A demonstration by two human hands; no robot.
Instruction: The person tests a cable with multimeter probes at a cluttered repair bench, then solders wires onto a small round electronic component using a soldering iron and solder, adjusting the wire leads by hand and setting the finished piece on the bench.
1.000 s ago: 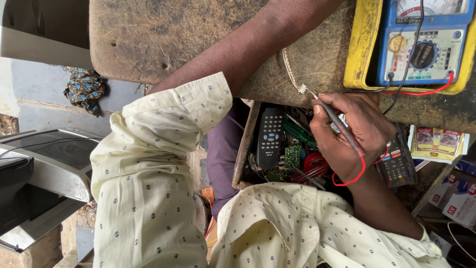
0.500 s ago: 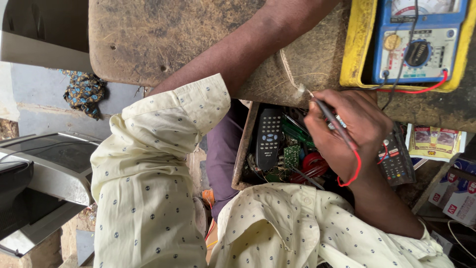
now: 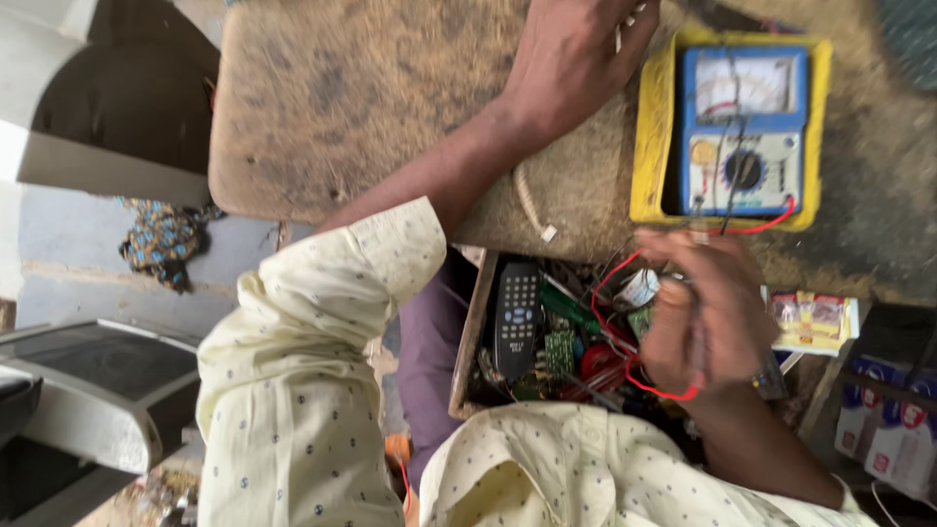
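left hand (image 3: 576, 59) at top centre of the frame rests on the worn table (image 3: 371, 107), its grip hidden, cannot tell; right hand (image 3: 708, 312), blurred at centre right, is curled around a red wire (image 3: 625, 376); yellow-cased multimeter (image 3: 732, 132) sits upper right; black remote (image 3: 517, 317) lies in the open drawer below.

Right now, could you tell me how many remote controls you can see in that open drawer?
1. A dark remote control lies at the left side of the wooden drawer, beside green circuit boards and red wires. More could be hidden under the clutter or the right hand.
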